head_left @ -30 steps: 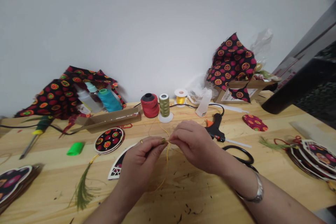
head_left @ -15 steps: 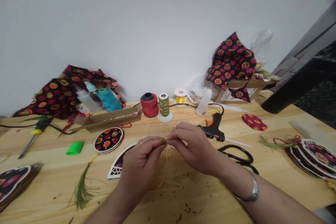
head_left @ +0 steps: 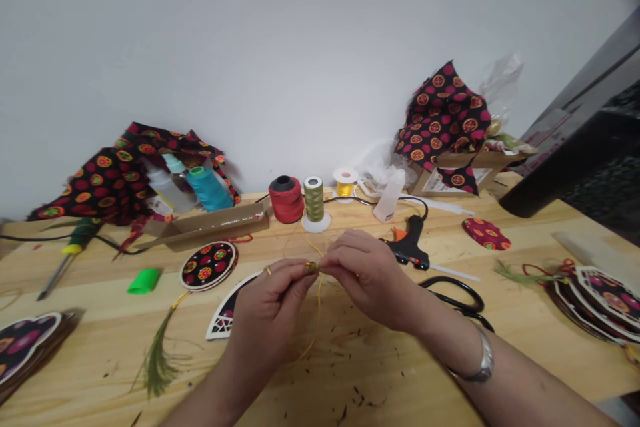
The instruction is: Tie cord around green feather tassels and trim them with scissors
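Our left hand and right hand are both pinching a small bundle over the table's middle. Yellow cord is hanging from it toward 6 o'clock; we are judging the tying begun, not finished.

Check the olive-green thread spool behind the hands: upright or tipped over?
Upright. The olive-green thread spool stands on its white base, top end facing up, beside the red spool.

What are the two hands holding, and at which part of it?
The left hand and right hand both pinch a yellow cord at its small wrapped upper end; the rest hangs loose below.
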`<state>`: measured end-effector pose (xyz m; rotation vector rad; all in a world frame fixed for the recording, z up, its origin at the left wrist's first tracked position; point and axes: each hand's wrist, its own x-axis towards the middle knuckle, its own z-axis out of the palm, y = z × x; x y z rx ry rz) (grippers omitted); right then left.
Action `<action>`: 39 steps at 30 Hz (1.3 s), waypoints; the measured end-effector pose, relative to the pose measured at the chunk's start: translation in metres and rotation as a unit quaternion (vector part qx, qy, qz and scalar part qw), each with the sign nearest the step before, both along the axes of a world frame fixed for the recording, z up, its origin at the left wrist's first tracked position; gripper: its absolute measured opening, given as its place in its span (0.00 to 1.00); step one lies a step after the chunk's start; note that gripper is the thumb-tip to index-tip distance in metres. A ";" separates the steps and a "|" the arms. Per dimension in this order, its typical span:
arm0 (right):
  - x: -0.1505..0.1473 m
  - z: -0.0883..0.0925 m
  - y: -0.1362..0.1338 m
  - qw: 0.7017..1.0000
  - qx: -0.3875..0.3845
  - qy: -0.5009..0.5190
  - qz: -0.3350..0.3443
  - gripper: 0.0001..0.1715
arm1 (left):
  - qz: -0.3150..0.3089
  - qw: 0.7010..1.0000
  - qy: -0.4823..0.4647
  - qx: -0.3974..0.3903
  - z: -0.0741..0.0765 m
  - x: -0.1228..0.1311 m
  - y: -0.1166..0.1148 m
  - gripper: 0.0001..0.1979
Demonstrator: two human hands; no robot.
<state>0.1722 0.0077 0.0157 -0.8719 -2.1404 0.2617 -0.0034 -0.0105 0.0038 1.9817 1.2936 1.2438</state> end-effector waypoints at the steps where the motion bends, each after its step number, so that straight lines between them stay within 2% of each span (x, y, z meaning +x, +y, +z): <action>1: 0.000 0.000 0.000 1.000 0.009 -0.006 0.000 0.09 | 0.000 1.000 -0.003 -0.005 0.000 0.000 0.000 0.05; 10: 0.000 0.002 -0.001 1.000 0.003 0.003 -0.004 0.09 | 0.010 0.992 -0.055 -0.113 0.012 0.001 0.002 0.05; 15: 0.002 0.003 0.002 0.999 -0.025 0.032 0.000 0.09 | 0.026 0.970 -0.115 -0.215 0.010 -0.002 0.002 0.05; 17: 0.003 0.006 0.003 0.996 -0.055 0.069 0.003 0.08 | 0.013 0.947 -0.168 -0.272 0.006 -0.004 0.003 0.06; 22: 0.002 0.011 0.000 0.975 -0.166 0.145 -0.012 0.06 | -0.076 0.849 -0.357 -0.381 0.002 -0.006 0.008 0.07; 28: -0.002 0.014 -0.005 0.955 -0.251 0.160 -0.014 0.04 | -0.112 0.789 -0.424 -0.429 0.005 -0.003 0.011 0.07; 30: -0.002 0.015 -0.006 0.959 -0.239 0.152 -0.012 0.04 | -0.120 0.783 -0.427 -0.435 0.006 -0.003 0.010 0.06; 33: 0.000 0.017 -0.008 0.981 -0.163 0.108 -0.011 0.05 | -0.126 0.782 -0.425 -0.438 0.006 -0.004 0.008 0.06; 36: 0.002 0.019 -0.010 0.996 -0.080 0.038 -0.015 0.06 | -0.125 0.790 -0.413 -0.437 0.005 -0.003 0.009 0.06; 39: 0.003 0.022 -0.011 0.998 -0.038 -0.034 -0.032 0.08 | -0.124 0.801 -0.396 -0.433 0.002 -0.003 0.012 0.07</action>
